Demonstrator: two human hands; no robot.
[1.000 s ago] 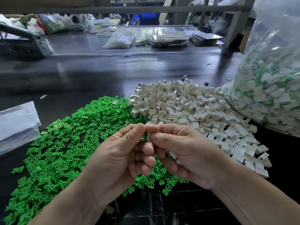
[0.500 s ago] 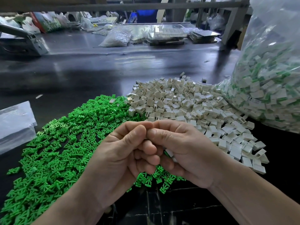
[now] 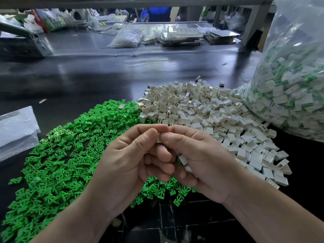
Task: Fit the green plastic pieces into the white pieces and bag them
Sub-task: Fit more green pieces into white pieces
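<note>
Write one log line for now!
step: fitting | left hand: pinches piece | right hand: pinches piece, palms white pieces | bag: part-filled

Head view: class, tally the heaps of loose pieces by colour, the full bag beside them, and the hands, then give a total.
Green heap: 1
White heap: 1
Full bag: 1
Hands: 2, left hand and right hand, pinching one piece between them
Total: 5

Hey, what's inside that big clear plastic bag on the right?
The clear bag is packed with white pieces with green inserts showing at their edges, so apparently assembled ones. What lies deeper in the heap, or past the edge of the frame, is covered.
</note>
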